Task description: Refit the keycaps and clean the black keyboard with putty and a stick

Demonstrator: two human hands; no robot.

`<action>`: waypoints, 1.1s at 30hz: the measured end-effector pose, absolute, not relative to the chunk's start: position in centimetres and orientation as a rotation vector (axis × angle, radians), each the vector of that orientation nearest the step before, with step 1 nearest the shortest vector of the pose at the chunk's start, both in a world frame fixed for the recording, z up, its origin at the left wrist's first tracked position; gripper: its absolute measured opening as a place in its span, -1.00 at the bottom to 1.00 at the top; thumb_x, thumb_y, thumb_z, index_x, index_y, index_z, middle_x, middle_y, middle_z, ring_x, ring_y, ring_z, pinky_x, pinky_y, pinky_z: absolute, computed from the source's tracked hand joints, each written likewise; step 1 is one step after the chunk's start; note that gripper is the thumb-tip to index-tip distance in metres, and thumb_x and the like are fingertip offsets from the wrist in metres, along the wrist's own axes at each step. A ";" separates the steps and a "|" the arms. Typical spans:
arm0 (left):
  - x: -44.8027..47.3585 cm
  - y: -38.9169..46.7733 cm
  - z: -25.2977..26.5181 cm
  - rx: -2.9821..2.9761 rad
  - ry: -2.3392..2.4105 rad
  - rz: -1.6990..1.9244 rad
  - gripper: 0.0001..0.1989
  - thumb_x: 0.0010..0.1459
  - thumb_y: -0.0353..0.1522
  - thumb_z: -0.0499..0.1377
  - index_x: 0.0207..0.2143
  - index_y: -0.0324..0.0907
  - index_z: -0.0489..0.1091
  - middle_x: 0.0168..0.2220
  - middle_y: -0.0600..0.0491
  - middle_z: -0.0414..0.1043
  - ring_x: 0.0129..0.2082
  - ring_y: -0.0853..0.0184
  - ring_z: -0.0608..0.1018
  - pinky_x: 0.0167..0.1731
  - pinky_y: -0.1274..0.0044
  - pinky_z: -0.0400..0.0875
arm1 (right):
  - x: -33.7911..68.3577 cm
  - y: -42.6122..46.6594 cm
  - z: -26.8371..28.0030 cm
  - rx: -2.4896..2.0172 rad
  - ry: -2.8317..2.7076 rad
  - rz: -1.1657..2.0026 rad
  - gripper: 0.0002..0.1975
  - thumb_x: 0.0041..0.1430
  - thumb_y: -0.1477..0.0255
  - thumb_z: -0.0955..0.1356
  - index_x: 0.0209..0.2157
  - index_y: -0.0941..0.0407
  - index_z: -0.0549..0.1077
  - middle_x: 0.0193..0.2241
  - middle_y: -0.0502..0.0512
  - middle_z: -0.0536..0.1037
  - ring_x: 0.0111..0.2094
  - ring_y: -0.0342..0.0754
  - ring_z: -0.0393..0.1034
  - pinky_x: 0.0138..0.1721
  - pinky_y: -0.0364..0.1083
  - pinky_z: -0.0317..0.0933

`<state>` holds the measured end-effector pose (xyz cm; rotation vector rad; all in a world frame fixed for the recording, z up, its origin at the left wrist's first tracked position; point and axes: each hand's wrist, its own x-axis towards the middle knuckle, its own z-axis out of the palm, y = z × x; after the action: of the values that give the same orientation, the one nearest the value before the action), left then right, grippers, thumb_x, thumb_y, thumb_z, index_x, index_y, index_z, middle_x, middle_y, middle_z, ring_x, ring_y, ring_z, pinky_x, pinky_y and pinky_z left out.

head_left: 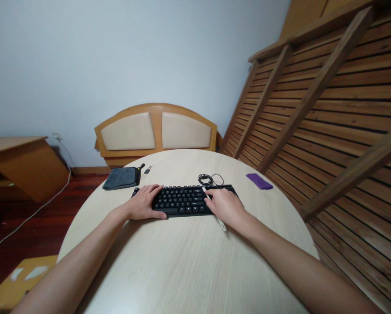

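Observation:
A black keyboard (182, 201) lies flat on the round pale table (182, 261). Across its left end spans my left hand (145, 201), fingers at the back edge and thumb along the front edge, gripping it. My right hand (224, 204) is closed round a slim white brush (220, 223) over the keyboard's right part. The brush's head end meets the keys near the back, while its handle slants out toward me below the hand. My right palm covers the keys at that end. The keyboard's coiled black cable (211, 179) rests just behind it.
Left of the keyboard sits a dark grey pouch (121, 178), with a small black item (147, 171) beside it. A folded purple cloth (259, 181) lies at the right. Behind the table stands a wooden headboard (158, 131); a slatted wooden frame (313, 113) leans at the right.

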<state>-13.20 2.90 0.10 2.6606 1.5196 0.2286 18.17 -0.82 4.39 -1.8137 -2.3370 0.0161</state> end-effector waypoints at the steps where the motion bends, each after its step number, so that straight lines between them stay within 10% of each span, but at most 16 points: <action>1: -13.2 2.9 0.1 2.662 1.515 0.237 0.18 -0.11 0.31 0.18 0.35 -0.29 0.07 0.29 -0.32 0.16 0.25 -0.12 0.27 0.25 0.16 0.12 | 17.9 -0.1 4.5 -1.821 -2.331 0.025 -0.71 0.33 0.35 0.26 -0.08 0.06 0.58 -0.24 0.16 0.66 -0.18 0.07 0.57 -0.21 -0.06 0.29; 33: -13.4 3.1 -0.2 2.685 1.490 0.283 0.17 -0.12 0.31 0.17 0.37 -0.21 0.06 0.28 -0.27 0.19 0.24 -0.14 0.29 0.22 0.15 0.15 | 17.5 -1.1 4.7 -1.915 -2.374 0.089 -0.72 0.23 0.48 0.27 -0.18 0.12 0.61 -0.21 0.25 0.65 -0.18 0.13 0.56 -0.22 -0.04 0.29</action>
<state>-13.38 3.09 -0.24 2.6854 1.4903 0.2833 17.51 -1.08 4.74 -1.9150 -2.3742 0.0889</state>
